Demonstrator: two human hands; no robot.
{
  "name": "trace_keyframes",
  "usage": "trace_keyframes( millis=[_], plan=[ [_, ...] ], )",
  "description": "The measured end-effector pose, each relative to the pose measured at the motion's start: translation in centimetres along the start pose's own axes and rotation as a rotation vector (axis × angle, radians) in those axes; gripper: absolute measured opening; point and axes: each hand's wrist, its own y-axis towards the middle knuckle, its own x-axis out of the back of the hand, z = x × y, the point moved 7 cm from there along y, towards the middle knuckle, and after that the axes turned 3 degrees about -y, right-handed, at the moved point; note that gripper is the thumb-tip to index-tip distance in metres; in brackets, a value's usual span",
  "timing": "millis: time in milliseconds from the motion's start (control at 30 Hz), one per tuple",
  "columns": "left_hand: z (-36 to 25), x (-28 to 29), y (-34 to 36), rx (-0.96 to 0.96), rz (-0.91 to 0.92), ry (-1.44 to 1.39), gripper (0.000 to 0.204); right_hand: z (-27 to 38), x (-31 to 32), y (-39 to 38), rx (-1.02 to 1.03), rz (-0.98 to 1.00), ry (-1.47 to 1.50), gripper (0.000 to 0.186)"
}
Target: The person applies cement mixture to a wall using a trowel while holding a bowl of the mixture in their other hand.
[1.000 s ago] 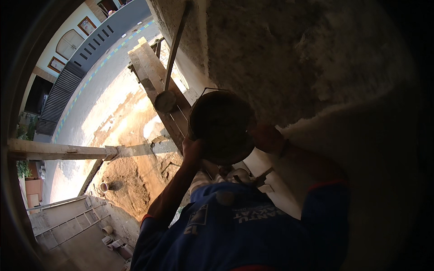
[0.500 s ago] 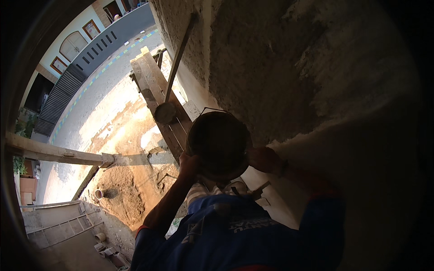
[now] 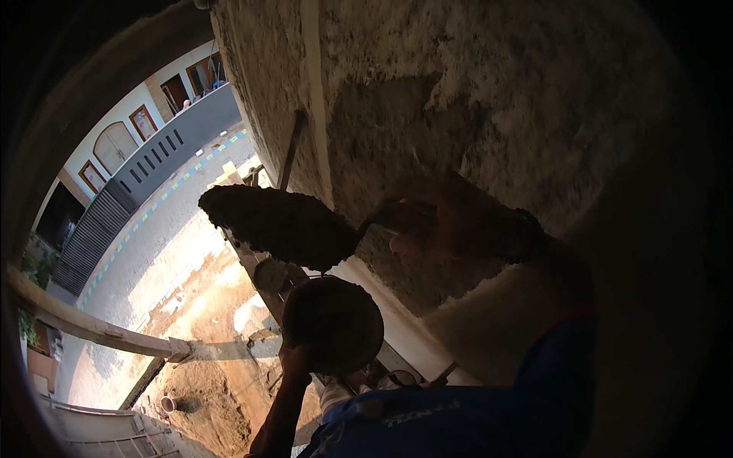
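Note:
My right hand is closed round the handle of a trowel, held up in front of the wall. A long, thick heap of dark wet mortar covers the blade, which points left. Below it is a dark bucket, its wire handle partly hidden at the far rim. My left hand grips the bucket's near-left side; shadow hides most of its fingers. What lies inside the bucket is too dark to make out.
A rough wall with a darker plaster patch rises ahead and right. A wooden strip leans on it. A round container sits on scaffold planks. A beam crosses at left, above a sand pile far below.
My right hand has left the bucket's rim and now holds up a mortar-laden trowel. The bucket has moved down and left, still in my left hand. The view has shifted towards the wall.

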Motion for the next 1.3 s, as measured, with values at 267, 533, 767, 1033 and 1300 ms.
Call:
trace_keyframes(
  millis=[267, 533, 767, 1033, 1300],
  plan=[
    [1.4, 3.5, -0.5, 0.07, -0.132, 0.041, 0.045, -17.6, 8.5, 1.0, -0.461, -0.32, -0.104, 0.049],
    [1.0, 1.6, -0.5, 0.052, -0.02, -0.065, 0.043, -13.8, 10.2, -8.2, -0.617, -0.502, -0.132, 0.067],
    [-0.8, -5.4, -0.5, 0.051, 0.136, 0.026, 0.051, -13.7, -14.7, -13.9, 0.089, -0.112, -0.607, 0.035],
    [-1.2, -8.6, -0.2, 0.033, 0.218, 0.135, 0.053, -16.9, -26.0, -12.7, -0.234, 0.246, -0.414, 0.024],
    [-1.3, -9.6, -0.4, -0.018, 0.194, 0.132, 0.053, -15.4, -28.4, -15.1, -0.304, 0.263, 0.021, 0.022]
  ],
)
